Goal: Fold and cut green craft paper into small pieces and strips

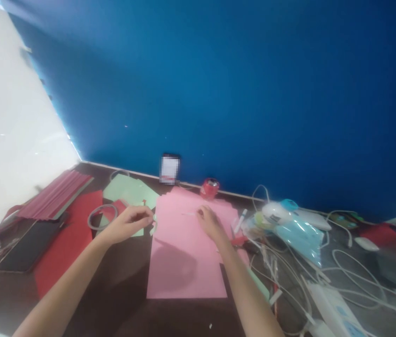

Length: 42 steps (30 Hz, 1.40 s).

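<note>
A pink paper sheet [183, 252] lies in the middle of the dark table. My left hand [129, 223] hovers at its left edge, fingers pinched on a small pale strip or scrap that I cannot name. My right hand [210, 221] rests on the upper part of the pink sheet, fingers curled, its tips by a thin pale strip [188, 214]; whether it grips it is unclear.
Pale green paper [130, 192] and red paper [66, 241] lie left, with a tape ring [102, 216], a dark phone [29, 245] and a maroon folded stack [55, 194]. Right: white cables [352, 276], a plastic packet [298, 236], a marker [240, 219]. A red tin [210, 187] stands by the blue wall.
</note>
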Each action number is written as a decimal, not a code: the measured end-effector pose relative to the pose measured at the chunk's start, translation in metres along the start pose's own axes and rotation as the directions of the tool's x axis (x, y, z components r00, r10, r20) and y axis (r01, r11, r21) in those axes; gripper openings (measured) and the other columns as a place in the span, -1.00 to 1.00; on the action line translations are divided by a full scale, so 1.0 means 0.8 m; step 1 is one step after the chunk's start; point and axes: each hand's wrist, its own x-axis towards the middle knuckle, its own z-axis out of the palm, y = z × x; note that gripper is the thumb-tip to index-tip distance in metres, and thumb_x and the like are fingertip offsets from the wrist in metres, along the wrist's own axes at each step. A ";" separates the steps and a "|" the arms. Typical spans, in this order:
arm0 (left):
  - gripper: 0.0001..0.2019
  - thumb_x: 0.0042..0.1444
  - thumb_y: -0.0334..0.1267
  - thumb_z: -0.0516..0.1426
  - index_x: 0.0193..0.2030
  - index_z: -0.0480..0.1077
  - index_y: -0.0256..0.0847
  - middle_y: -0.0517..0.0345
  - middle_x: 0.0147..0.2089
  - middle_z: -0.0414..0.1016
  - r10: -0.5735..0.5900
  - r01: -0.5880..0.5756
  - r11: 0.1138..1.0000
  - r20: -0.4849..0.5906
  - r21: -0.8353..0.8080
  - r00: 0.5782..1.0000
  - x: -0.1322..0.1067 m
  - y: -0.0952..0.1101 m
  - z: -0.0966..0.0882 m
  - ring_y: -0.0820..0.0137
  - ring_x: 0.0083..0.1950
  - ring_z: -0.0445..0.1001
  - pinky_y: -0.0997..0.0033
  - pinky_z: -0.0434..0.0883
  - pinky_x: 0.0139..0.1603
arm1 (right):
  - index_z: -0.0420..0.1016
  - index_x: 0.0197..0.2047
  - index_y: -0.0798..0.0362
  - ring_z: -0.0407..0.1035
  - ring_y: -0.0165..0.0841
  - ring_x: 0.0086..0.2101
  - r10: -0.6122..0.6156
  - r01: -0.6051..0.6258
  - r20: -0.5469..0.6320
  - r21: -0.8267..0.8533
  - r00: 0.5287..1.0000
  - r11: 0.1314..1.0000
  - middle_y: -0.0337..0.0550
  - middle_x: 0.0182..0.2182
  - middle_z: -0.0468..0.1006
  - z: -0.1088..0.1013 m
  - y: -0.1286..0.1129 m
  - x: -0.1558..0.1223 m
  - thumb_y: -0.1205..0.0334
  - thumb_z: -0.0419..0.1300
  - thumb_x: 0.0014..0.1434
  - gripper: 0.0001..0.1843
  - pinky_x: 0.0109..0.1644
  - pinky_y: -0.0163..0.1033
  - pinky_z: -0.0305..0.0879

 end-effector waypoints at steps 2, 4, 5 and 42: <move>-0.75 0.10 -0.16 -0.02 -0.46 0.33 -0.26 0.21 -0.49 0.28 0.002 -0.002 1.000 0.006 -0.009 1.000 -0.001 0.000 -0.001 0.53 -0.47 0.22 0.53 0.19 -0.46 | 0.32 -0.36 0.07 0.27 -0.38 -0.35 0.007 -0.005 0.045 -0.038 0.999 0.999 -0.12 -0.34 0.42 -0.001 0.001 0.005 0.30 -0.06 0.13 -0.85 -0.25 -0.30 0.12; -0.74 0.11 -0.15 -0.02 -0.47 0.32 -0.27 0.21 -0.49 0.29 0.002 -0.002 1.000 0.008 -0.010 1.000 -0.002 -0.001 -0.001 0.52 -0.47 0.22 0.53 0.20 -0.45 | 0.32 -0.38 0.07 0.27 -0.37 -0.37 -0.012 0.019 0.097 -0.070 0.995 0.997 -0.10 -0.36 0.42 -0.007 0.005 0.007 0.28 -0.09 0.16 -0.80 -0.28 -0.30 0.10; -0.74 0.11 -0.15 -0.02 -0.47 0.32 -0.27 0.21 -0.49 0.29 0.001 -0.001 1.000 0.008 -0.008 1.000 -0.002 -0.002 -0.001 0.52 -0.46 0.23 0.53 0.20 -0.45 | 0.33 -0.36 0.07 0.27 -0.36 -0.37 -0.005 0.014 0.108 -0.078 0.994 0.997 -0.09 -0.36 0.43 -0.012 0.009 0.008 0.27 -0.10 0.17 -0.79 -0.28 -0.30 0.10; -0.43 0.00 0.06 0.05 0.14 0.21 -0.13 -0.13 0.22 0.11 0.237 -0.258 0.674 0.128 0.692 0.963 0.033 -0.124 0.071 0.06 0.24 0.05 0.00 0.00 0.19 | 0.35 -0.31 0.13 0.20 -0.58 -0.61 0.047 -0.639 0.651 0.755 0.758 -0.149 -0.23 -0.51 0.38 -0.031 -0.065 -0.056 0.25 0.14 0.00 -0.83 -0.72 -0.51 -0.13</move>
